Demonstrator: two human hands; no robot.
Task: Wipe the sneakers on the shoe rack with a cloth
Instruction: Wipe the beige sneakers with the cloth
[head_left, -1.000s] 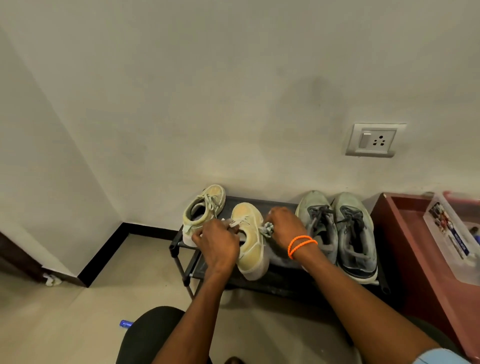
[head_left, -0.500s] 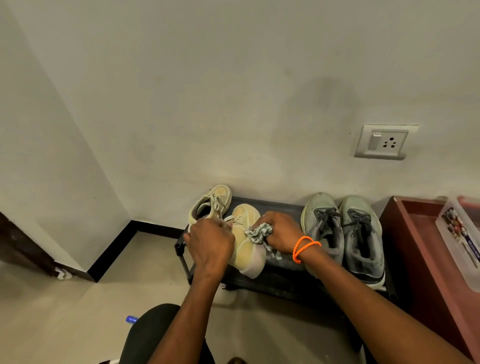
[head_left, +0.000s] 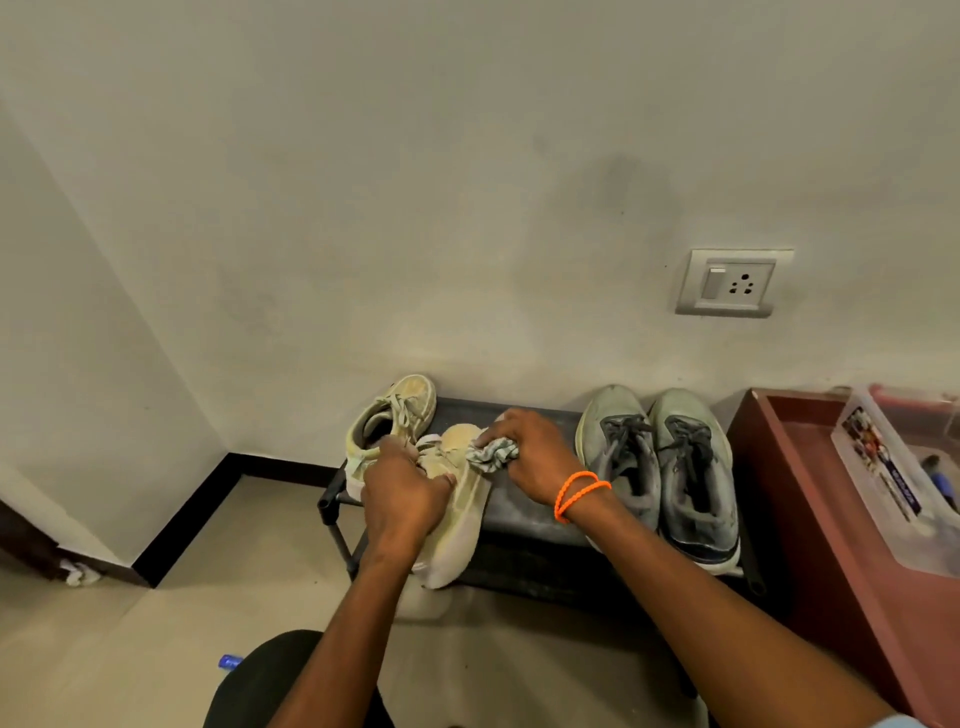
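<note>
Pointing toe-first at the wall, beige sneaker (head_left: 460, 512) (left hand (head_left: 402, 496) gripping it, right hand (head_left: 532, 454) clutching cloth (head_left: 491, 453)).

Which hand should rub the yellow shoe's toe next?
The right hand. It already holds the cloth against the yellow sneaker near its toe, while the left hand is busy gripping that shoe steady.

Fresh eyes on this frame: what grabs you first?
Both hands at centre: the left hand grips a pale yellow lace-up sneaker on the black metal shoe rack, while the right hand, with orange bands on its wrist, presses a crumpled grey checked cloth against it. To the right sits a pair of grey running shoes; above them, a white wall socket.
</note>
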